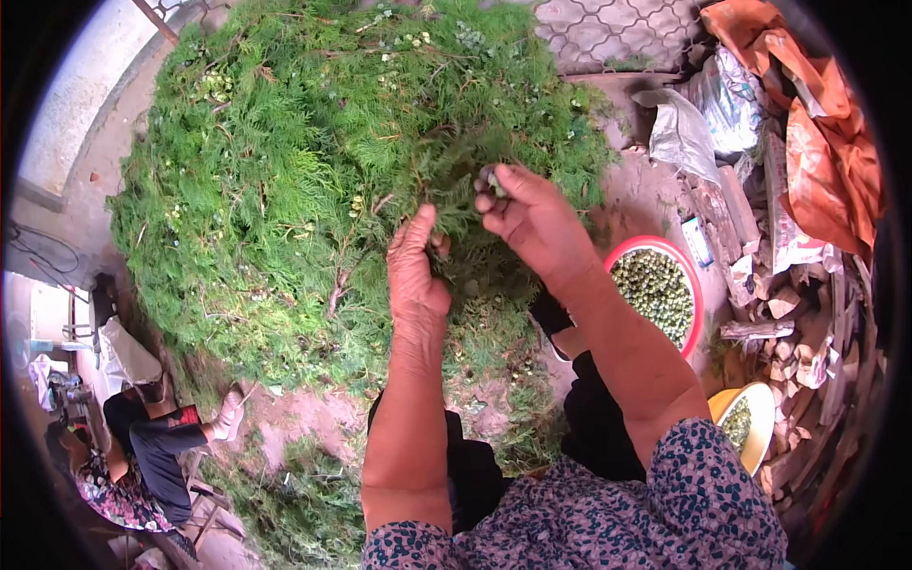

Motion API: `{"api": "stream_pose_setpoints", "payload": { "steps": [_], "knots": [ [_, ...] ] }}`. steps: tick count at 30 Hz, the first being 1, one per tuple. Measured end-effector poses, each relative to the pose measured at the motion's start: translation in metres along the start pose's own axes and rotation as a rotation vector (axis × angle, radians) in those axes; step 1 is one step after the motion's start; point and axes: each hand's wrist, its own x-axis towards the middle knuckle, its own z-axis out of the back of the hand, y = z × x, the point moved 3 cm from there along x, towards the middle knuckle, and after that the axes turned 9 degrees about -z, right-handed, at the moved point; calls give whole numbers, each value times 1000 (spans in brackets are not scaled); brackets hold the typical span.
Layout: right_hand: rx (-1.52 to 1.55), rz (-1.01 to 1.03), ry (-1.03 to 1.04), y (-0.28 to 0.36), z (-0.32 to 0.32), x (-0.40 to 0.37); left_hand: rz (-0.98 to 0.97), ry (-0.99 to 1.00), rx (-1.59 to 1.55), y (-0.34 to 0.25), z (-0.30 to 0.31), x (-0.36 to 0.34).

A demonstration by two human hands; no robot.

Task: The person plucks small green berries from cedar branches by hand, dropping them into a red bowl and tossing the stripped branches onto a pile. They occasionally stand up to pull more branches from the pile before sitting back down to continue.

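Note:
My left hand (416,268) is closed around a leafy evergreen sprig (451,176), whose blurred green foliage spreads between my two hands. To its right, my right hand (537,228) has its fingers curled, with small round green cones (492,180) showing at the fingertips. Both hands are above the near side of a large heap of evergreen branches (256,180). Beside my right forearm stands a red-rimmed basin (700,313) holding many round green cones (654,290).
A yellow basin (760,446) with more green pieces stands at lower right, near stacked firewood (784,356). Plastic sacks (727,100) and an orange tarp (822,171) lie at upper right. Another person (157,451) sits at lower left. Loose greenery (313,503) lies near my feet.

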Motion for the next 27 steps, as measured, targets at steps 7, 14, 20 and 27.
{"api": "stream_pose_setpoints", "payload": {
  "steps": [7,14,20,27],
  "knots": [
    [-83,-49,-23,10,-3,-15,107,107,-153,-13,0,4],
    [-1168,147,-25,0,-15,-16,-35,271,-71,-19,-1,4],
    [-1254,137,-15,-2,-9,-10,50,269,-1,-26,-7,-3],
    [-1475,554,-60,12,-23,-18,-28,410,356,-33,-14,-13]
  ]
}}
